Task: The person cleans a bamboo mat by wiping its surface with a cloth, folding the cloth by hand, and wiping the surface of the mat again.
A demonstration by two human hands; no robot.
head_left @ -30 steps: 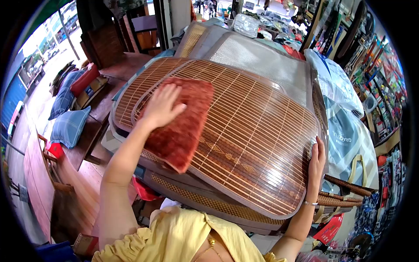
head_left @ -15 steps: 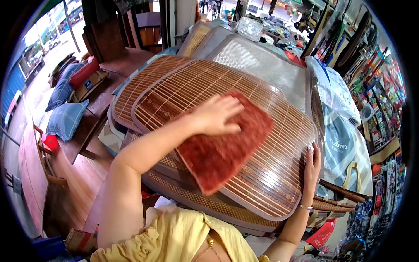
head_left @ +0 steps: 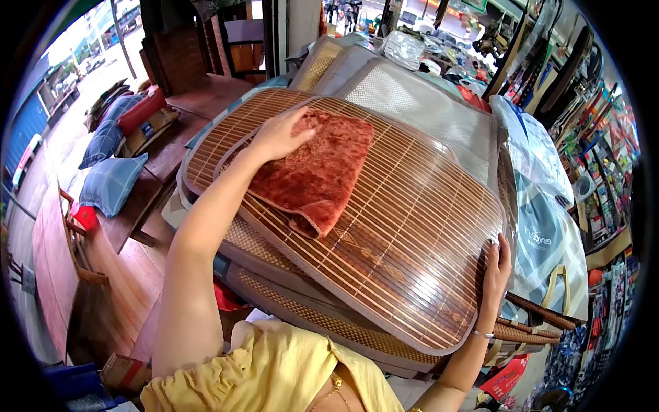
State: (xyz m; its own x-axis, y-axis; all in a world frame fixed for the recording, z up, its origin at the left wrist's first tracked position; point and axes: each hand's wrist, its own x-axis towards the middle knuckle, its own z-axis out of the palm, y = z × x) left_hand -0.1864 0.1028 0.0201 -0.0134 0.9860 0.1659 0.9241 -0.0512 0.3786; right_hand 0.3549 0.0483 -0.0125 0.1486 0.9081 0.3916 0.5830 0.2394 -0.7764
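A red plush cloth [head_left: 319,165] lies on the upper left part of a brown slatted mat [head_left: 419,226] with rounded corners and a grey border. My left hand [head_left: 280,136] rests on the cloth's upper left corner, fingers stretched out and thumb apart. One corner of the cloth is folded at its lower end. At the mat's right edge is my right hand [head_left: 497,269], with its thumb by the top surface and its fingers along the outer side. Under this mat another slatted mat [head_left: 226,127] shows at the left, on top of a stack of woven mats [head_left: 343,329].
Silvery mats [head_left: 412,96] lie behind the slatted ones. Plastic-wrapped bags [head_left: 542,226] stand along the right, by racks of small goods [head_left: 604,185]. At the left are a wooden bench [head_left: 141,206], a blue cushion [head_left: 113,185] and a red cushion [head_left: 142,113].
My left hand and the red cloth first moved right and toward me across the mat, then back to the upper left. My right hand has stayed at the mat's right edge.
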